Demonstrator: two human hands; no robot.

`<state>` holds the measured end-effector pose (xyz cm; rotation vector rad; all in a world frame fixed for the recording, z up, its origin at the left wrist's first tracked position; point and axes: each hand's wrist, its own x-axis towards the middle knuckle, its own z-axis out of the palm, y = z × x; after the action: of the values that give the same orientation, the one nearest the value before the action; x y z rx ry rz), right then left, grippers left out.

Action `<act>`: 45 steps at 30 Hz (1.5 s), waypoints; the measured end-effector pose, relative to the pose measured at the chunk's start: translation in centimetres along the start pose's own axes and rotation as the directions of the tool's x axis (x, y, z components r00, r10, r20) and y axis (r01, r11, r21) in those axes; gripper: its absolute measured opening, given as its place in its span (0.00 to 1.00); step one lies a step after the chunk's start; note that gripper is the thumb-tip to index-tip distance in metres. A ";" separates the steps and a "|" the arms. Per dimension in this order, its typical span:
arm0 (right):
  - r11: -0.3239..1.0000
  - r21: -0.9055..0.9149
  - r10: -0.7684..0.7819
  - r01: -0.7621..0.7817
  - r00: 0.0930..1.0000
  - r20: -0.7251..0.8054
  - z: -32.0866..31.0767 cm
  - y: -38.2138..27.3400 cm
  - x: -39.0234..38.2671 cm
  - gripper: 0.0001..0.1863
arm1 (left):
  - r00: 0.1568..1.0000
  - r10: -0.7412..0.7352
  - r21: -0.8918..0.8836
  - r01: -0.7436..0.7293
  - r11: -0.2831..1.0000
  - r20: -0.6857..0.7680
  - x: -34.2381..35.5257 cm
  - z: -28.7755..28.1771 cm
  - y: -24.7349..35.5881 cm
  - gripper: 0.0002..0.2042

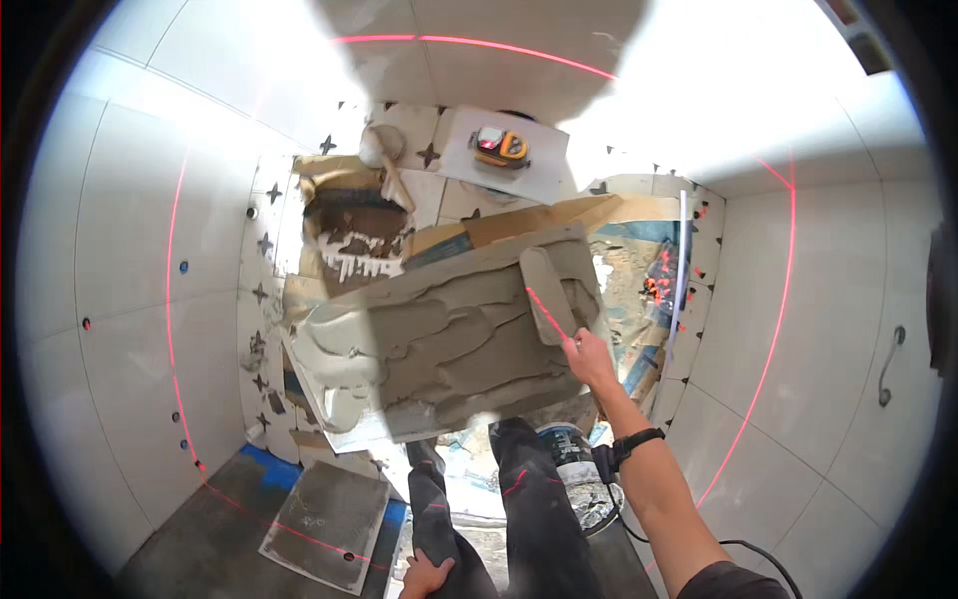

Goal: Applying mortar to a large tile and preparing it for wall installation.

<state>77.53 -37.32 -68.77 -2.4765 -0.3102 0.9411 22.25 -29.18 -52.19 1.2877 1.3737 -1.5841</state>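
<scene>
A large tile [593, 268] lies at a slant in front of me, spread with wet grey adhesive [449, 344] in uneven ridges and smears. My right hand [589, 357] is closed round the handle of a flat trowel [544, 290]. The trowel's adhesive-coated blade lies over the right part of the tile; its handle is mostly hidden by my fingers. My left hand [427, 574] rests on my left leg with the fingers laid over the trousers, holding nothing.
An orange and black laser level [501, 147] stands on a white board [454, 160], casting red lines. A mallet [382, 150] lies beside an opening [359, 215]. Black cross spacers [428, 154] mark the tile joints. A bucket [569, 454] stands by my right leg; a grey tile [329, 519] lies lower left.
</scene>
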 end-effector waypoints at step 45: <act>0.791 -0.610 -0.082 0.033 0.995 -0.053 21.0 -8.5 -25.2 0.07 | 0.829 0.106 -0.018 -0.138 0.990 -0.549 9.7 -0.6 -8.6 0.25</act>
<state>44.44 -31.89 -63.99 -3.0534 -0.7660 0.8011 11.63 -25.57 -58.72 1.8478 1.6138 -1.1135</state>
